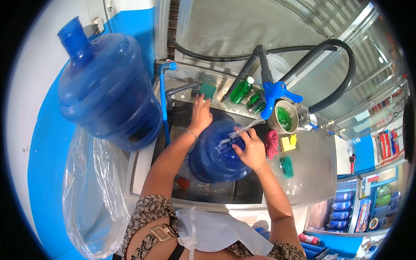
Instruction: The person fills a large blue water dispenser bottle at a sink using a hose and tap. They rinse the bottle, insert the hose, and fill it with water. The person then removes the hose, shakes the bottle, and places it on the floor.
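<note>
A white-and-blue wall [45,145] stands left; stocked shelves [355,206] line the lower right.

With my two hands [201,116] [253,151] in view, I count two blue jugs [108,93] [208,158], one green scouring pad [208,90], two green bottles [241,91] [257,102], one round bowl [273,124], one blue tap handle [275,93], one pink bundle [271,145], one teal brush [286,167] and one clear plastic bag [93,186].

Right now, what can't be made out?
Head view:
Left hand: palm hidden by its own back; hold on green scouring pad unclear.
Jug under the right hand: underside hidden by its own body.
Second green bottle: partly blocked by the blue valve handle.
Blue shelf packets: contents too small to tell.
</note>
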### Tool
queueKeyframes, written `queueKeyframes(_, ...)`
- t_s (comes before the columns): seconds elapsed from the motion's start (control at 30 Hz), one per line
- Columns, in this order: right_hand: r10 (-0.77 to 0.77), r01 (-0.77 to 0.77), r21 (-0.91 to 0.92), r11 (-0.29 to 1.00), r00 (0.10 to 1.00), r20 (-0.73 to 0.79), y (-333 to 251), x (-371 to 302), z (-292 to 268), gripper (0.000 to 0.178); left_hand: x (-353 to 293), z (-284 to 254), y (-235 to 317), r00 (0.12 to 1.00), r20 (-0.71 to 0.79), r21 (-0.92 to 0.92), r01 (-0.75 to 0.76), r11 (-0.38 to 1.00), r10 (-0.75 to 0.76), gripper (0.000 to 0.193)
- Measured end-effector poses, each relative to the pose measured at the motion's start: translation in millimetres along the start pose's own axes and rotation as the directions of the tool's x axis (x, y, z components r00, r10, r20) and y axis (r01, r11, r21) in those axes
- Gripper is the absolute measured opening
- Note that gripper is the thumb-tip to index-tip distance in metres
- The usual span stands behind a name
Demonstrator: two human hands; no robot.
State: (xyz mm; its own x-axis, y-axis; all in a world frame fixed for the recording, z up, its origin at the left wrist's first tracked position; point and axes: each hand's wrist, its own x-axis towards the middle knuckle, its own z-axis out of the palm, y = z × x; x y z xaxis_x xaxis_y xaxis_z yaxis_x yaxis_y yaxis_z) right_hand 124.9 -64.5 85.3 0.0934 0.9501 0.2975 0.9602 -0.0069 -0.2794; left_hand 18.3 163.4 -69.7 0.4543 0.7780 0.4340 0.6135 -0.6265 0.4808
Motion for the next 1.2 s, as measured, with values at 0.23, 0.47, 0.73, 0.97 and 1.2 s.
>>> queueKeyframes(0.23,0.295,-0.290,0.062,0.955,0.908,-0.299,-14,16,71,0.083,33,20,-29,0.982,0.076,0.371,-0.188,0.910,0.172,0.021)
queueKeyframes(0.47,0.055,-0.069,-0.096,0.993,0.989,-0.135,-32,-15,110,0.041,35,-6,-44,0.972,0.125,0.195,-0.222,0.955,0.200,0.011)
queueKeyframes(0.73,0.488,-0.268,0.962,-0.044,0.835,0.255,-4,36,95,0.018,6,-25,-29,0.997,0.021,-0.143,-0.077,0.987,0.081,0.024)
queueKeyframes(0.97,0.193,-0.297,0.777,-0.555,0.863,0.467,-16,65,67,0.021,-17,-39,-11,0.950,0.264,-0.321,0.250,0.913,-0.167,0.025)
queueKeyframes(1.2,0.047,-0.052,-0.001,0.999,0.908,-0.416,-28,40,49,0.035,-71,-37,12,0.989,0.084,-0.408,0.142,0.902,-0.118,0.023)
